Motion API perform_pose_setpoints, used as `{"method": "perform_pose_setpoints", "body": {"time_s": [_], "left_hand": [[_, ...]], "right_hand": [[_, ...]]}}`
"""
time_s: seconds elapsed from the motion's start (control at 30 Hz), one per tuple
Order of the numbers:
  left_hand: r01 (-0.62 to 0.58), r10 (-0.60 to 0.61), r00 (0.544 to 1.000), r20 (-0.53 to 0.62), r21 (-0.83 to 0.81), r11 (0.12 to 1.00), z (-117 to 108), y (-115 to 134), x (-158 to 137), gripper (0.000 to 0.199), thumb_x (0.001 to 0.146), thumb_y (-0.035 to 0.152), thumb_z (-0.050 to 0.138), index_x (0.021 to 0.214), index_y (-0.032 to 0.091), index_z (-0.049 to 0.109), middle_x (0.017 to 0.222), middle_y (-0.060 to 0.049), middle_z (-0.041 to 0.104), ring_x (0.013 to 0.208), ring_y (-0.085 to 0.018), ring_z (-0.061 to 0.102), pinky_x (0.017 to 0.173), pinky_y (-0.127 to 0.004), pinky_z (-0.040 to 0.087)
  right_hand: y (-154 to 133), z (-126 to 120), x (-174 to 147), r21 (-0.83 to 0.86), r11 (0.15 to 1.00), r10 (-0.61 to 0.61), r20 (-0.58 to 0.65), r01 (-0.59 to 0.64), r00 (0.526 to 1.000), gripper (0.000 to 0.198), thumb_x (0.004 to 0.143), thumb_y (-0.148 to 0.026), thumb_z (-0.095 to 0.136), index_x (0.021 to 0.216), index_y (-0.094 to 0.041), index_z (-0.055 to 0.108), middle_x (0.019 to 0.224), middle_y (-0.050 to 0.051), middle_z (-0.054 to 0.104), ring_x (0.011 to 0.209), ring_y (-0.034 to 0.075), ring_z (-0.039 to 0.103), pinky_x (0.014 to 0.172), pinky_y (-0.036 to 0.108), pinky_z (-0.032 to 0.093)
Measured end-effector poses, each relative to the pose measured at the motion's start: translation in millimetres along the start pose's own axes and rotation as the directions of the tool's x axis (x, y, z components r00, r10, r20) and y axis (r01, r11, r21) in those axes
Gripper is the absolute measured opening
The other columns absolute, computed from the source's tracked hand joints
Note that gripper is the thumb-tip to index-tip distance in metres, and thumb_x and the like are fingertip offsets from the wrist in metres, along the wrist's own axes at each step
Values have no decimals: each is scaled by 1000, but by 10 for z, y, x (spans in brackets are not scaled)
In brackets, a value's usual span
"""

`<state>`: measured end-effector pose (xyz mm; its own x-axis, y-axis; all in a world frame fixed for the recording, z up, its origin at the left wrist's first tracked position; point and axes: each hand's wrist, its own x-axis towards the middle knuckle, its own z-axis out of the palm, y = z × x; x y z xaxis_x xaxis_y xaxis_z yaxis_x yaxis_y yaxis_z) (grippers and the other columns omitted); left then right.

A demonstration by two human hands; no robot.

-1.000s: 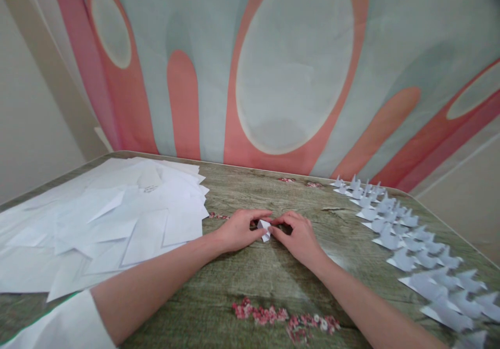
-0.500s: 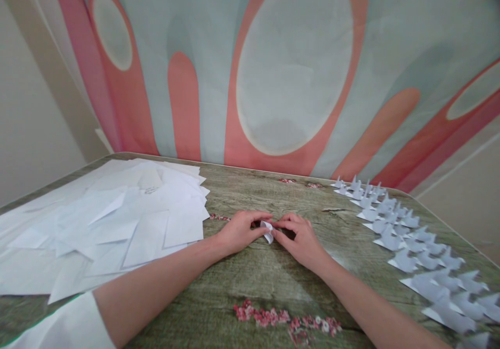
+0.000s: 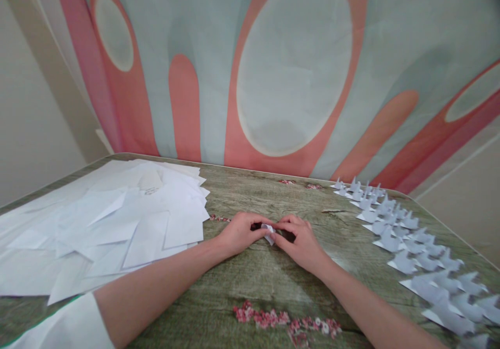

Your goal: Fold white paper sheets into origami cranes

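Observation:
Between my two hands, over the middle of the table, is a small piece of folded white paper. My left hand pinches it from the left between thumb and fingers. From the right, my right hand grips the same paper, thumb low and fingertips above. The fingertips of both hands nearly meet, and they hide part of the folds. Its final shape is too small and covered to make out.
A broad spread of loose white paper sheets covers the table's left side. Several rows of folded white paper birds stand along the right side. The wood-patterned tabletop has printed pink flowers and meets a patterned backdrop behind.
Both hands keep hold of the folded paper in nearly the same place. The fingers have shifted slightly, and a little less of the paper shows between them.

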<state>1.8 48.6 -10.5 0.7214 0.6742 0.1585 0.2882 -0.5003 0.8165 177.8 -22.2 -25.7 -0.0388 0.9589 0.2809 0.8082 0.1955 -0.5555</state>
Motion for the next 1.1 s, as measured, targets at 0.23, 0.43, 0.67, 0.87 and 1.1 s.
{"method": "perform_pose_setpoints", "body": {"time_s": [0.23, 0.43, 0.67, 0.87, 1.1], "left_hand": [[6, -6, 1000, -9, -6, 1000, 11, 4, -7, 23, 78, 24, 57, 98, 19, 68, 89, -1, 69, 76, -14, 61, 69, -20, 45], [-12, 13, 1000, -2, 15, 1000, -4, 42, -21, 24, 78, 23, 55, 98, 18, 67, 89, -1, 69, 76, -13, 61, 69, -20, 45], [-16, 23, 998, -54, 129, 992, 50, 17, 7, 26, 74, 16, 53, 95, 20, 68, 89, 0, 69, 76, -13, 60, 69, -20, 43], [19, -2, 996, -92, 182, 983, 92, -23, 46, 22, 71, 15, 54, 85, 21, 70, 82, 1, 68, 74, -13, 59, 66, -20, 42], [39, -26, 995, -91, 147, 988, 89, -11, 48, 20, 72, 16, 55, 84, 21, 70, 84, 1, 69, 78, -14, 59, 67, -20, 42]], "right_hand": [[-5, 1, -8, 2, 1000, -10, -11, 10, 1000, 22, 77, -43, 59, 91, -29, 69, 85, 2, 61, 82, 19, 55, 77, 36, 36], [-13, -11, -14, 27, 1000, -3, -13, 4, 1000, 20, 78, -40, 59, 91, -29, 69, 83, 2, 61, 82, 19, 55, 78, 35, 35], [-1, 2, -25, 42, 999, -2, -15, 2, 1000, 17, 78, -35, 59, 90, -30, 69, 83, 1, 61, 82, 18, 55, 79, 35, 34], [-6, 1, -22, 53, 999, -13, 1, 13, 1000, 17, 78, -35, 59, 91, -28, 70, 82, 2, 61, 80, 18, 55, 76, 33, 36], [-3, 6, -29, 59, 998, -17, -7, 18, 1000, 17, 78, -34, 60, 91, -29, 70, 82, 1, 61, 81, 17, 55, 77, 33, 35]]}}
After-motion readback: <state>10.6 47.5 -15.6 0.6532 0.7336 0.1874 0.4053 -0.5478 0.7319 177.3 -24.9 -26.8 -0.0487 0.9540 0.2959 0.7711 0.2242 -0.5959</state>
